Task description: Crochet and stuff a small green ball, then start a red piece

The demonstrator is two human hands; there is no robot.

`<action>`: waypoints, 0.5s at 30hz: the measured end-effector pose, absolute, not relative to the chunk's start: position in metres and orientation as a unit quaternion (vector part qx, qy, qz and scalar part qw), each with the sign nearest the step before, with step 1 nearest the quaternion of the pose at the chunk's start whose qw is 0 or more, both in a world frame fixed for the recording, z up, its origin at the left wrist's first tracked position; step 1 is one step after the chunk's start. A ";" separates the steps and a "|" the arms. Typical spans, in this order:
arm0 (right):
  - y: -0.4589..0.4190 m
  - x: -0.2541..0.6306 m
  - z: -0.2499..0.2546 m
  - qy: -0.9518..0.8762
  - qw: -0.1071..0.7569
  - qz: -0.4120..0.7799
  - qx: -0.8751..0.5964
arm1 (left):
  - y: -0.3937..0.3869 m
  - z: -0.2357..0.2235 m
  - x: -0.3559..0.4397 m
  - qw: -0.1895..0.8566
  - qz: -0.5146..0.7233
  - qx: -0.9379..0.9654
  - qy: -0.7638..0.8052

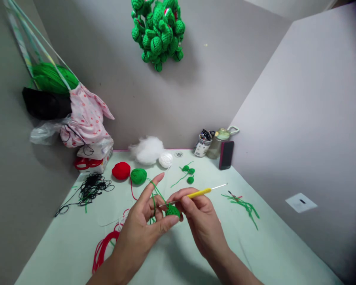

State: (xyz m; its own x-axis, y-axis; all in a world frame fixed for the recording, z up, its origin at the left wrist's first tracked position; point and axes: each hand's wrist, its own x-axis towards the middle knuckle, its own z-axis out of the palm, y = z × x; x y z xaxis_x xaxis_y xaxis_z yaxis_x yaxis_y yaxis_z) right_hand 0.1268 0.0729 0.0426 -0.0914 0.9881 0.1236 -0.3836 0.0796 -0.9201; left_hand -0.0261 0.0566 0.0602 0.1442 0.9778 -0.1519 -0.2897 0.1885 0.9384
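My left hand [148, 217] pinches a small round green crochet piece [173, 211] between thumb and fingers, its index finger raised. Green yarn [158, 190] runs over that hand's fingers and back toward the green yarn ball [138, 176]. In my right hand [200, 213] is a crochet hook [199, 193] with a yellow handle and metal ends. Its left tip is at the yarn by the top of the crochet piece; the other end points up to the right. The stitch at the tip is too small to make out.
Red yarn ball [121, 170], white stuffing [148, 150] and white yarn ball [165, 159] lie at the back. Black yarn [92, 188] and red strands [102, 249] are left. Small green pieces [190, 171], phone [226, 155] and green scraps [245, 205] are right. Green crochet bundle [160, 33] hangs above.
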 end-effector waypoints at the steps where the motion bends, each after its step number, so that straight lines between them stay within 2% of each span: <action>1: 0.073 0.128 0.043 -0.445 0.591 0.584 -0.335 | 0.057 0.059 -0.027 0.637 0.498 0.405 0.427; 7: 0.074 0.130 0.051 -0.437 0.624 0.558 -0.328 | 0.059 0.056 -0.031 0.625 0.516 0.435 0.392; 15: 0.074 0.135 0.051 -0.475 0.612 0.540 -0.330 | 0.061 0.053 -0.031 0.630 0.523 0.418 0.393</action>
